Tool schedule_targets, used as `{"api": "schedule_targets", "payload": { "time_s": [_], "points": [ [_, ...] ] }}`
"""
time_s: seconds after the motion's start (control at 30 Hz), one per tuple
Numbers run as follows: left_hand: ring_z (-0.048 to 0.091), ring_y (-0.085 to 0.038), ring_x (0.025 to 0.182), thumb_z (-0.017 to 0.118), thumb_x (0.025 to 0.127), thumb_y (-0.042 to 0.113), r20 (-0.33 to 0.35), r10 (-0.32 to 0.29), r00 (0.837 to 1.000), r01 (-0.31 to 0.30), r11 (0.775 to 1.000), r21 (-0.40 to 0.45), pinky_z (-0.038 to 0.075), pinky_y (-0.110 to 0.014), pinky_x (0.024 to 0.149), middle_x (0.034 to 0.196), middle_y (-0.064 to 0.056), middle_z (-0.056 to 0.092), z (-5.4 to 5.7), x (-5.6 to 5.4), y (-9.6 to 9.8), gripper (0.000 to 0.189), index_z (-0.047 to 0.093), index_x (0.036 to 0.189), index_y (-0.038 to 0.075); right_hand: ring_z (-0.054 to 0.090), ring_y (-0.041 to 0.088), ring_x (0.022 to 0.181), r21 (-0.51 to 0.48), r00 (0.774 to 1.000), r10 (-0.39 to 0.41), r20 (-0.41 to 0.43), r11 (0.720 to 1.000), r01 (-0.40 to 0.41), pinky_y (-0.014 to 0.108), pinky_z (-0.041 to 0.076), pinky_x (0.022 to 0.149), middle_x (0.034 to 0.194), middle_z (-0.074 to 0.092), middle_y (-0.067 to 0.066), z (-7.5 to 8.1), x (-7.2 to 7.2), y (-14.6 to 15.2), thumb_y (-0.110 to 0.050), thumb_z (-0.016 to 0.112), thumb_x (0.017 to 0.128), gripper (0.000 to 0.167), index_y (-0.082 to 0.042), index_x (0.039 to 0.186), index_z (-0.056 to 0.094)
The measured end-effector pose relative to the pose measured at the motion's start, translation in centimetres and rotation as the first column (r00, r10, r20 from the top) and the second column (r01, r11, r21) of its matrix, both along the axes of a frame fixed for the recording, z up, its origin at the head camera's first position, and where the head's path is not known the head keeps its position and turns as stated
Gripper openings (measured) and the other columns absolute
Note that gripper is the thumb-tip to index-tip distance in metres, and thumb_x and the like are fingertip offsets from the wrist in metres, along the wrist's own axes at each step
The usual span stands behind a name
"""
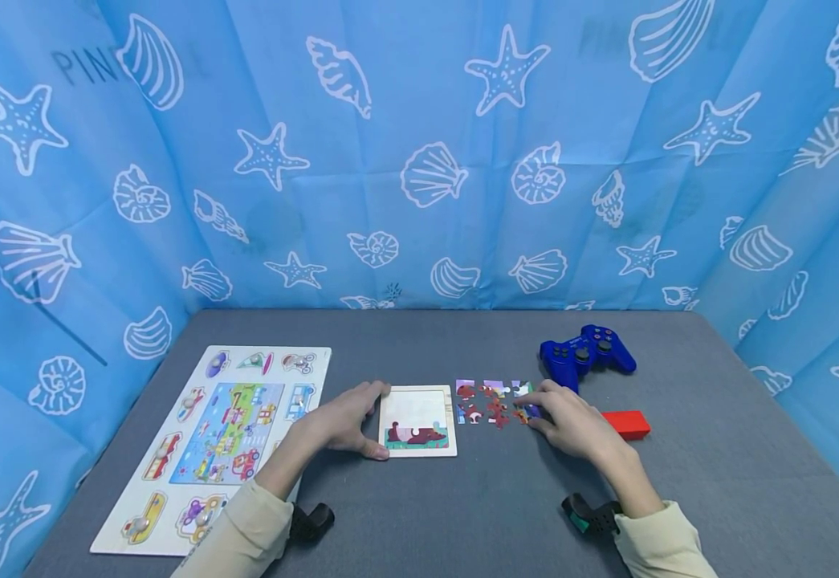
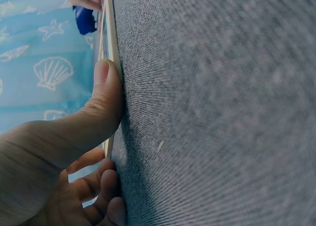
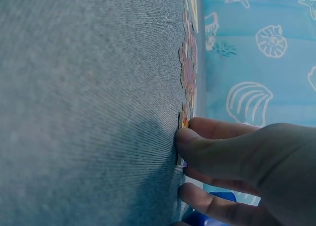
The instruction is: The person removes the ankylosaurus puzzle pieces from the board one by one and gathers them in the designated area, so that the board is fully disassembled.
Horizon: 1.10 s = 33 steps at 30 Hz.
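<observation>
A small square wooden puzzle tray [image 1: 419,401] lies on the table, its lower part filled with pieces showing brown and green; its upper part is bare wood. Thumb and fingers of my left hand [image 1: 343,419] grip the tray's left side, the thumb at the near corner. In the left wrist view that thumb [image 2: 107,90] presses against the tray's edge. To the tray's right lie several loose puzzle pieces [image 1: 494,412] in rough rows. My right hand [image 1: 571,421] is at the rightmost ones, pinching a puzzle piece [image 3: 180,118] between thumb and forefinger.
A large white knob puzzle board [image 1: 162,502] with a town picture lies at the left, partly under my left forearm. Behind the right hand sits a blue game controller [image 1: 585,353]. A red block [image 1: 629,425] lies right of that hand. A blue curtain [image 1: 419,241] hangs behind the table.
</observation>
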<state>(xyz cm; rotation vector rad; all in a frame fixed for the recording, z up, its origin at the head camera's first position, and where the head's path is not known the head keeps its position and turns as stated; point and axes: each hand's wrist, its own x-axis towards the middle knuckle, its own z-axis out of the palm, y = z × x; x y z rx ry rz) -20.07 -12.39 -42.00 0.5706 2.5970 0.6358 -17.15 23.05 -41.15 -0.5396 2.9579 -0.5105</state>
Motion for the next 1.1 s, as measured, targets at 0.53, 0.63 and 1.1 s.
{"api": "schedule_targets", "payload": {
  "time_s": [0.53, 0.63, 1.1],
  "points": [
    [0.059, -0.027, 0.118, 0.094, 0.074, 0.033, -0.011, 0.012, 1.0, -0.012, 1.0, 0.005, 0.047, -0.051, 0.106, 0.129, -0.013, 0.059, -0.2, 0.1, -0.1, 0.094, 0.044, 0.149, 0.008, 0.057, 0.017, 0.087, -0.028, 0.999, -0.021, -0.028, 0.999, 0.02, 0.036, 0.051, 0.067, 0.106, 0.063, 0.007, 0.5, 0.1, -0.5, -0.015, 0.077, 0.091, 0.033, -0.012, 0.124, 0.073],
    [0.059, -0.027, 0.119, 0.094, 0.074, 0.033, -0.006, 0.012, 1.0, -0.012, 1.0, 0.005, 0.047, -0.051, 0.106, 0.129, -0.014, 0.059, -0.2, 0.1, -0.1, 0.094, 0.043, 0.149, 0.008, 0.055, 0.016, 0.084, -0.036, 0.999, -0.013, -0.035, 0.999, 0.011, 0.032, 0.048, 0.066, 0.106, 0.064, 0.008, 0.9, 0.1, -0.9, -0.016, 0.078, 0.09, 0.034, -0.012, 0.124, 0.073],
    [0.058, -0.025, 0.118, 0.093, 0.075, 0.035, -0.001, 0.003, 1.0, -0.003, 1.0, -0.002, 0.047, -0.05, 0.107, 0.13, -0.013, 0.058, -0.2, -0.1, -0.1, 0.094, 0.042, 0.149, 0.008, 0.055, 0.015, 0.082, -0.078, 0.998, 0.029, -0.058, 0.996, -0.033, 0.026, 0.041, 0.064, 0.105, 0.065, 0.008, 1.9, -0.2, -3.6, -0.015, 0.077, 0.09, 0.035, -0.014, 0.125, 0.073]
  ]
}}
